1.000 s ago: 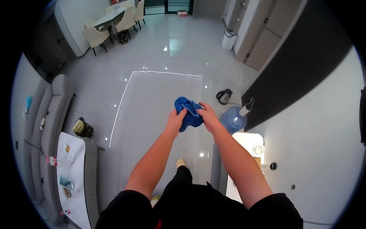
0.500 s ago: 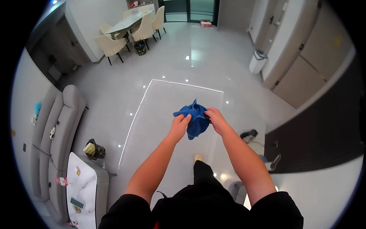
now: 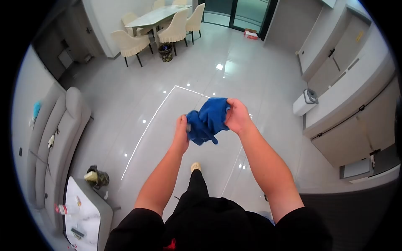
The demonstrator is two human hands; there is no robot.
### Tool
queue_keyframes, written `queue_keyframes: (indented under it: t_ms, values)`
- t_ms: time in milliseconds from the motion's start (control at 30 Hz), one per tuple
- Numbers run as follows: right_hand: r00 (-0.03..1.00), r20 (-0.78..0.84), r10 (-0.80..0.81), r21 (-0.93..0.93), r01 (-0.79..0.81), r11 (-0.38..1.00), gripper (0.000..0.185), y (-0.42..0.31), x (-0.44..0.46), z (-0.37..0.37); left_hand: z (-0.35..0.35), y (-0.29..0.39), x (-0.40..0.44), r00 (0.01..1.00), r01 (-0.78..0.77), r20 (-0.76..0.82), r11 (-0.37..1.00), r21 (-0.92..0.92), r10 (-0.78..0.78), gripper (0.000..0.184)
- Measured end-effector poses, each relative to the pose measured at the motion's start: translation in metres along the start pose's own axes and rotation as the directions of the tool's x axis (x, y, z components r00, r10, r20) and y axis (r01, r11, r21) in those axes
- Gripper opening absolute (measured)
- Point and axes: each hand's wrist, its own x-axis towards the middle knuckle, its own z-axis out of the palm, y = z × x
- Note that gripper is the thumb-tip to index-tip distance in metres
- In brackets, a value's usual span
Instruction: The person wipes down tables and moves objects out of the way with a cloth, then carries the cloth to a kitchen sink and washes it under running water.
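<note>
A crumpled blue cloth (image 3: 212,115) hangs in the air between my two hands, bunched and folded over itself. My left hand (image 3: 181,133) grips its left edge, with the fingers partly hidden behind the fabric. At the upper right corner, my right hand (image 3: 238,117) pinches the cloth between thumb and fingers. Below it are the grey tiled floor (image 3: 167,154) and my foot in a cream shoe (image 3: 195,166).
To the left stand a grey sofa (image 3: 63,138), a marble-topped low table (image 3: 86,209) and a patterned bin (image 3: 100,178). Cream chairs (image 3: 130,44) surround a dining table (image 3: 155,17) at the back. A white bin (image 3: 305,102) stands by the right wall.
My hands have moved apart, opening the bunched cloth wider between them. My view has shifted, with one leg now further left and the cabinet on the right showing more.
</note>
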Motion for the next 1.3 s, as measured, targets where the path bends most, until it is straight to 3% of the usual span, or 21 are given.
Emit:
queue_keyframes:
  t_ms: [33, 100, 133, 200, 300, 400, 633, 833, 900, 933, 967, 1000, 1033, 1100, 1167, 1200, 1300]
  values:
    - [1.000, -0.006, -0.018, 0.002, 0.018, 1.000, 0.023, -0.010, 0.027, 0.005, 0.005, 0.002, 0.031, 1.000, 0.005, 0.019, 1.000, 0.003, -0.005, 0.042]
    - [0.995, -0.038, -0.094, -0.068, 0.091, 0.994, 0.018, -0.026, 0.073, 0.008, 0.019, 0.001, 0.076, 0.961, -0.092, 0.278, 0.927, 0.363, -0.014, 0.045]
    - [0.997, -0.001, -0.081, -0.092, 0.080, 0.993, 0.015, -0.038, 0.096, 0.004, 0.025, 0.002, 0.092, 0.960, -0.061, 0.276, 0.930, 0.363, -0.045, 0.045]
    - [0.987, -0.068, -0.144, -0.140, 0.133, 0.981, 0.015, -0.074, 0.140, -0.001, 0.048, 0.022, 0.152, 0.946, 0.017, 0.261, 0.836, 0.549, -0.191, 0.035]
    - [0.967, -0.131, -0.220, -0.170, 0.197, 0.966, 0.014, -0.138, 0.195, -0.016, 0.063, 0.046, 0.233, 0.952, 0.117, 0.209, 0.895, 0.431, -0.225, 0.028]
    - [0.907, -0.254, -0.337, -0.252, 0.274, 0.928, 0.013, -0.207, 0.246, -0.038, 0.068, 0.046, 0.328, 0.973, 0.094, 0.164, 0.933, 0.349, -0.160, 0.026]
    - [0.906, -0.176, -0.386, -0.164, 0.360, 0.919, 0.007, -0.335, 0.424, -0.089, 0.106, 0.067, 0.537, 0.998, 0.057, -0.024, 0.914, 0.402, -0.051, 0.024]
    - [0.925, -0.116, -0.361, -0.400, 0.289, 0.870, 0.011, -0.434, 0.574, -0.077, 0.149, 0.107, 0.667, 0.995, 0.081, -0.083, 0.944, 0.320, -0.057, 0.034]
    - [0.944, -0.035, -0.328, -0.498, 0.268, 0.825, 0.018, -0.468, 0.627, -0.064, 0.143, 0.114, 0.726, 0.996, 0.075, 0.014, 0.894, 0.443, -0.090, 0.048]
    - [0.945, -0.032, -0.326, -0.508, 0.265, 0.820, 0.018, -0.482, 0.654, -0.058, 0.144, 0.111, 0.754, 1.000, 0.012, 0.003, 0.872, 0.490, -0.015, 0.049]
    - [0.945, 0.040, -0.324, -0.635, 0.274, 0.723, 0.020, -0.495, 0.685, -0.054, 0.144, 0.109, 0.788, 1.000, 0.005, 0.007, 0.877, 0.481, -0.010, 0.049]
    - [0.944, 0.104, -0.312, -0.742, 0.283, 0.607, 0.023, -0.507, 0.714, -0.047, 0.150, 0.115, 0.817, 0.995, 0.070, 0.024, 0.823, 0.564, -0.101, 0.046]
    - [0.945, 0.100, -0.312, -0.749, 0.277, 0.601, 0.023, -0.518, 0.737, -0.038, 0.153, 0.117, 0.846, 0.980, 0.131, 0.032, 0.756, 0.641, -0.197, 0.043]
    - [0.936, 0.169, -0.310, -0.911, 0.269, 0.314, 0.025, -0.549, 0.790, -0.021, 0.167, 0.122, 0.917, 0.970, 0.141, 0.054, 0.732, 0.666, -0.236, 0.033]
    - [0.932, 0.178, -0.316, -0.918, 0.273, 0.289, 0.024, -0.581, 0.850, -0.025, 0.179, 0.117, 0.966, 0.940, 0.083, 0.174, 0.692, 0.717, -0.293, 0.035]
    - [0.932, 0.188, -0.309, -0.917, 0.280, 0.286, 0.023, -0.589, 0.870, -0.028, 0.193, 0.132, 0.990, 0.842, 0.141, 0.195, 0.554, 0.821, -0.503, 0.044]
    - [0.922, 0.144, -0.359, -0.933, 0.248, 0.261, 0.022, -0.630, 0.939, -0.019, 0.232, 0.150, 1.071, 0.829, 0.137, 0.201, 0.537, 0.832, -0.522, 0.043]
